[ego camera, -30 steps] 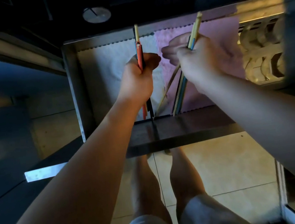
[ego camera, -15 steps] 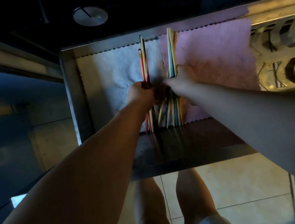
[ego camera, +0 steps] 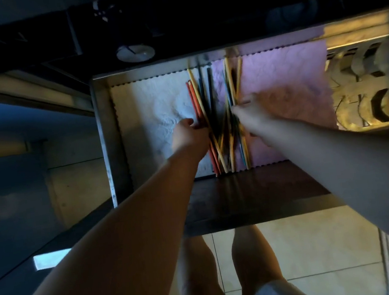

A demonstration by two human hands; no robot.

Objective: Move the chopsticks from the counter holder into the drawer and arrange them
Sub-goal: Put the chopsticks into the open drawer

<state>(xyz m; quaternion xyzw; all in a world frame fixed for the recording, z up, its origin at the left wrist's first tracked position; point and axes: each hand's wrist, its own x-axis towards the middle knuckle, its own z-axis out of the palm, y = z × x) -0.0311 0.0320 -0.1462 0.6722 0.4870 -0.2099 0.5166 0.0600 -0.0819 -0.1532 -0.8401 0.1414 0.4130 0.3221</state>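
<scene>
Several coloured chopsticks lie in the open metal drawer (ego camera: 109,134), along the seam between a white liner (ego camera: 147,104) and a pink liner (ego camera: 291,78). The left bundle (ego camera: 197,92) of red, yellow and dark sticks fans out from my left hand (ego camera: 188,135), which grips it near the middle. The right bundle (ego camera: 230,79) of yellow and blue sticks sits under my right hand (ego camera: 253,111), whose blurred fingers pinch it. Near the drawer front the two bundles splay and cross. The counter holder is not in view.
A metal cutlery divider (ego camera: 360,89) fills the drawer's right end. The dark drawer front (ego camera: 246,202) is nearest me, and my legs stand on the tiled floor (ego camera: 316,255) below it. A round white object (ego camera: 135,53) sits on the dark counter behind the drawer.
Both hands lowered their bundles from upright above the drawer onto the liners. The sticks, tight and parallel half a second ago, now fan out and cross.
</scene>
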